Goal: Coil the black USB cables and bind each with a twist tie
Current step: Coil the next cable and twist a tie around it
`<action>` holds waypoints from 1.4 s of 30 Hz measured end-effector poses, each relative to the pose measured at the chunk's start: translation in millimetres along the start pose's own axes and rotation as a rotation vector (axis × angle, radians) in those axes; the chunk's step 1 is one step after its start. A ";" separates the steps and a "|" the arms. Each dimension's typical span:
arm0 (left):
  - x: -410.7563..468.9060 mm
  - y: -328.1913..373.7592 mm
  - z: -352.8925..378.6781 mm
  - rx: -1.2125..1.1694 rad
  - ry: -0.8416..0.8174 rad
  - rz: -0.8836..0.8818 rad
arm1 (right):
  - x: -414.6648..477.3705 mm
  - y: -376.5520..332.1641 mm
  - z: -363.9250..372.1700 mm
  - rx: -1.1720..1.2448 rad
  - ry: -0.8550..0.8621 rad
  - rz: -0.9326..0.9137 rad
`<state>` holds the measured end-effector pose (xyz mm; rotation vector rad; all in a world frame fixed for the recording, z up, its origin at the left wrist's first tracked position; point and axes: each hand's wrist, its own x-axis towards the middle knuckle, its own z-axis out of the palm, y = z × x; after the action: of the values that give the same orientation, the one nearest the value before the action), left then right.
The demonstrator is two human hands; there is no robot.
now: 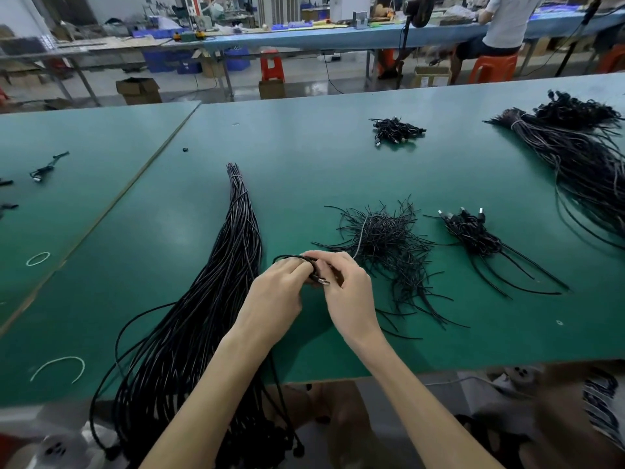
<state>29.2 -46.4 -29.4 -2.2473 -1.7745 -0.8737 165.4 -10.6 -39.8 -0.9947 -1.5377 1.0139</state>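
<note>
Both hands meet over the green table [304, 184], just in front of me. My left hand [280, 286] and my right hand [345, 286] together grip a small coil of black USB cable [287, 258]; its metal plug [323, 281] pokes out between the fingers. A long bundle of uncoiled black cables [216, 292] lies to the left and hangs over the near edge. Right of my hands sits a loose heap of black twist ties [385, 242]. Further right lies a small pile of coiled, bound cables [473, 231].
Another small pile of coiled cables [395, 130] sits at the far middle. A big cable bundle [581, 154] fills the far right. White loops [59, 367] and stray cable pieces [47, 167] lie on the left table. A person sits on a stool [493, 67] at a blue bench behind.
</note>
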 end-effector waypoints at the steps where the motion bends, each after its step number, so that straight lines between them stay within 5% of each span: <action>1: -0.1 -0.8 0.2 -0.008 0.014 -0.028 | -0.5 -1.0 0.3 0.014 0.000 -0.009; 10: 2.0 -4.4 -1.1 -0.139 0.129 -0.144 | -2.7 -0.6 -1.4 -0.043 0.110 0.039; 20: 1.3 -9.0 -1.8 -0.427 0.189 -0.239 | -4.4 -4.1 -0.4 0.010 -0.008 -0.101; 30: -0.2 -21.2 -7.6 -1.420 0.075 -0.514 | -6.7 0.8 6.5 -0.012 -0.158 -0.146; 42: 3.2 -26.1 -13.8 -1.774 0.164 -0.554 | -6.6 1.0 7.8 -0.119 -0.153 -0.132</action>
<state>0.6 -42.4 -22.5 -1.7705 -1.5750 -3.6118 158.9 -17.5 -43.8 -0.9006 -1.7831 0.9318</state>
